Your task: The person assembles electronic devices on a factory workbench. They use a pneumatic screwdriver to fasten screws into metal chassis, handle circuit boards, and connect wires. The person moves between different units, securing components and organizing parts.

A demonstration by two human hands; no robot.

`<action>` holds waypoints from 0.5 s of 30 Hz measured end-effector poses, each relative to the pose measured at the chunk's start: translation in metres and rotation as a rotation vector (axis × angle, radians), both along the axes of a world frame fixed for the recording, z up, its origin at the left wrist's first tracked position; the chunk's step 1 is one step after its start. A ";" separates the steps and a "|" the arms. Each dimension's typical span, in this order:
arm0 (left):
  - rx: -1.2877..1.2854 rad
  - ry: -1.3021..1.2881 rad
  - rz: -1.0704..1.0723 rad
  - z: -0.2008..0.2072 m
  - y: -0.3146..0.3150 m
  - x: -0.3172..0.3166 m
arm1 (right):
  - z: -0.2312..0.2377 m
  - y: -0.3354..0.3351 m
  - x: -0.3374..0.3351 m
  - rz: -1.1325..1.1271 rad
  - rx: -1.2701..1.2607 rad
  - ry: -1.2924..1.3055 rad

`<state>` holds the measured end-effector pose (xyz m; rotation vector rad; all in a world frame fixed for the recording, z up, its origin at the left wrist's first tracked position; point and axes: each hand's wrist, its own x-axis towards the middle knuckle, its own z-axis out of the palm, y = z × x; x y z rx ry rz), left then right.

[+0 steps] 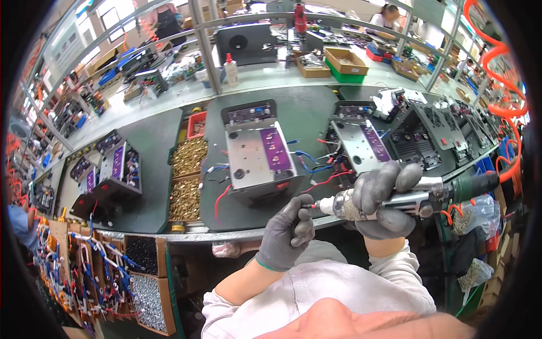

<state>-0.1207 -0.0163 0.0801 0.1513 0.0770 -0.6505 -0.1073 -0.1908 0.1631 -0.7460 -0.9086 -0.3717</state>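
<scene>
My right hand [384, 217] wears a grey glove and is closed around a power screwdriver [415, 202] held sideways, its tip pointing left. My left hand [285, 237], gloved too, pinches right at the driver's tip. Whatever small piece sits between those fingers is too small to make out. Just beyond the hands stands a dark metal housing with a silver plate [248, 158] and a purple circuit board [275, 150] on top. Blue wires [307, 161] and a red wire [222, 200] stick out from its sides.
A similar unit [359, 144] stands to the right, another [116, 169] to the left. Bins of brass-coloured screws [186, 198] lie between the work boards. Wire harnesses [93, 265] and a box of silver screws [149, 302] are at lower left. An orange coiled hose [497, 73] hangs at right.
</scene>
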 end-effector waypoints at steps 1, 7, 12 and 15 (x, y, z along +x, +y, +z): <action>-0.023 0.015 -0.025 0.000 -0.008 0.003 | 0.000 -0.003 -0.003 -0.038 0.020 -0.007; 0.168 0.033 -0.133 0.014 -0.060 0.010 | 0.010 -0.036 0.009 -0.233 -0.020 0.165; 0.392 0.133 -0.143 0.003 -0.068 0.020 | 0.023 -0.095 0.091 -0.526 -0.135 0.340; 0.269 0.030 -0.159 -0.047 -0.057 0.028 | 0.021 -0.110 0.137 -0.627 -0.194 0.415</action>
